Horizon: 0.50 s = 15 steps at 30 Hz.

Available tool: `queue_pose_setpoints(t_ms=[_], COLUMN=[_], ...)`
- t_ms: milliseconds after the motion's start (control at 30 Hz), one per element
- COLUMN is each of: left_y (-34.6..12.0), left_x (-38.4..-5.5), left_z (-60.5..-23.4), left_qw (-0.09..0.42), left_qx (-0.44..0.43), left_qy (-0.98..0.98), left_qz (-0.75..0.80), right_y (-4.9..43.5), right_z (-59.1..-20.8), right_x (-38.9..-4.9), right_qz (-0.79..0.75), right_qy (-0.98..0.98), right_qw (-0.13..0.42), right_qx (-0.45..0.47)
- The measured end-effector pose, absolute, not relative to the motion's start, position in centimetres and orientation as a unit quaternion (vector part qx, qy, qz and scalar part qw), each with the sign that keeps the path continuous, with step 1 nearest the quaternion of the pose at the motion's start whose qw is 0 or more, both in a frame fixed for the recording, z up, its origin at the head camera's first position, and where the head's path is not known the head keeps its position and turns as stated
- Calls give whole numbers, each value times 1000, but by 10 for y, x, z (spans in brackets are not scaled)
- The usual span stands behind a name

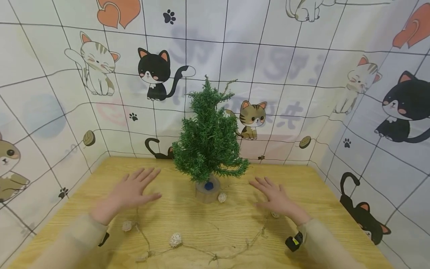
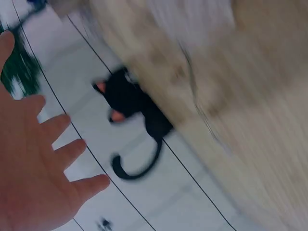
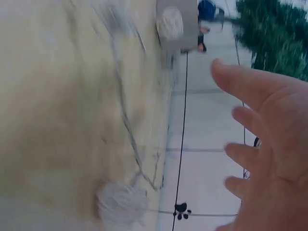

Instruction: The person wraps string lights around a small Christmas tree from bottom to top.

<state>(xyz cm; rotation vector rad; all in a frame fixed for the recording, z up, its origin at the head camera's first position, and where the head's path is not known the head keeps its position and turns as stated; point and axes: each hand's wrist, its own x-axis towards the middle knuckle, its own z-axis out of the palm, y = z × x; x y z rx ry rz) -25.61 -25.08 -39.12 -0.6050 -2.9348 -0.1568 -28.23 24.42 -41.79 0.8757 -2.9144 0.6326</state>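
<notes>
A small artificial Christmas tree [image 1: 209,138] stands upright on a round base [image 1: 203,194] with a blue piece [image 1: 208,185] at its foot. My left hand [image 1: 132,190] hovers to the left of it with fingers spread, holding nothing. On the other side my right hand [image 1: 277,198] is likewise spread and bare, its fingers pointing at the tree. A twine garland [image 1: 198,249] curves over the wooden table in front of the tree. Woven pale balls hang along it, one ball [image 1: 175,240] at the front and another [image 1: 222,197] against the base.
The wooden table [image 1: 188,220] meets white cloth walls [image 1: 208,41] printed with cartoon cats and grid lines at the back and both sides. A further woven ball [image 1: 127,225] lies below my left hand, and one more [image 1: 275,214] is beside my right hand.
</notes>
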Motion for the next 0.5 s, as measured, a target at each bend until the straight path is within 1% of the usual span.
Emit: queue_pose_setpoints(t_ms=[100, 233, 300, 367, 500], left_y=[-221, -185, -170, -157, -134], left_x=[-233, -208, -200, -194, -186], left_z=[-398, -408, -412, -415, -419], left_qw=[47, -8, -32, -51, -72], left_qx=[-256, -337, -377, -415, -468], left_qy=[-964, -940, -924, -906, -876], left_qz=[-47, -47, -59, -69, -88], right_y=[242, 240, 238, 235, 228], right_z=[-420, -423, -424, -425, -426], right_x=[-262, -243, -235, -229, -220], right_qz=[220, 231, 236, 235, 212], right_qy=[-921, -893, -879, -872, -876], right_qw=[-32, -105, -131, -135, -94], right_qx=[320, 371, 393, 407, 423])
